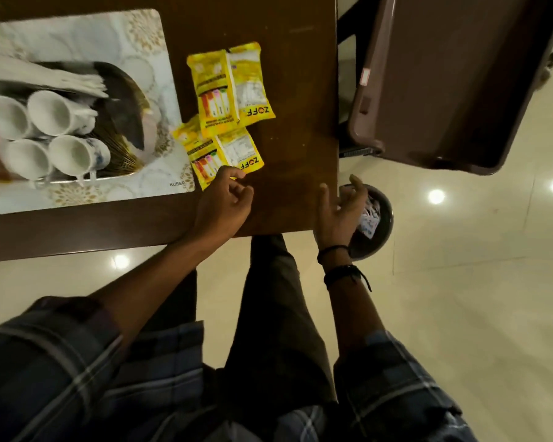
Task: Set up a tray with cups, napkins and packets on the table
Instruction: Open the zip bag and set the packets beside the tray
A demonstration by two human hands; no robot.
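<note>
A tray [125,90] on a pale placemat [134,33] at the table's left carries several white cups [55,113] lying on their sides and white napkins [45,76]. Yellow packets [233,87] lie on the brown table, more of them [224,154] nearer me. My left hand [225,204] rests on the table with its fingertips on the lower edge of the nearest packet, fingers curled. My right hand [340,212] hovers at the table's right edge, palm up, fingers apart, holding nothing.
A dark bin [380,231] with white wrappers inside stands on the floor under my right hand. A brown plastic chair [454,81] stands to the right of the table. The table's corner [332,224] is near my right hand.
</note>
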